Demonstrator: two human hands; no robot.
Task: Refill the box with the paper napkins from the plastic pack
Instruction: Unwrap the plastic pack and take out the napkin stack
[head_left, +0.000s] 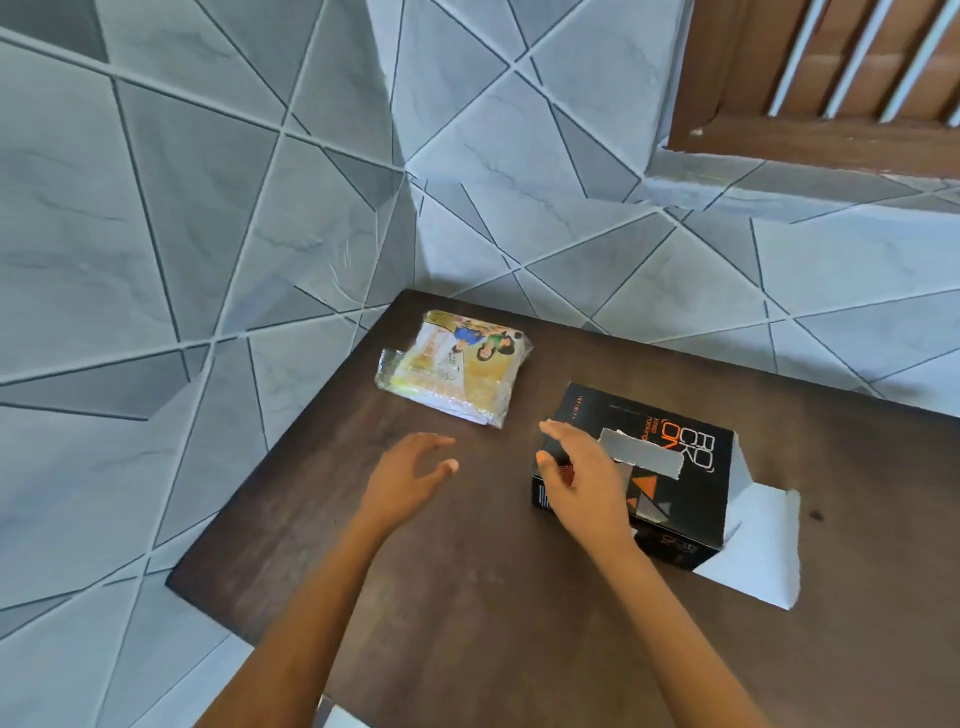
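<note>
The dark wooden table (519, 597) filled most of my view, pushed into a corner of grey tiled wall. On it, to my right, lay the black box (670, 467), flat on its side with its white end flaps folded open toward the right and a torn dispensing slot showing on top. Farther back and to the left sat the plastic pack (457, 366) of paper napkins, well apart from the box and seemingly unopened, though I could not tell for sure.

My right hand (582, 483) hovered over the box's near left corner, fingers spread and grasping nothing; whether it touched the cardboard I could not tell. My left hand (410, 478) was open too, empty, just short of the pack.

I judged the work barely begun. The risk was the pack's slippery film: a one-handed tug could send the napkins spilling loose. The light box might also slide when I pushed the stack in.
</note>
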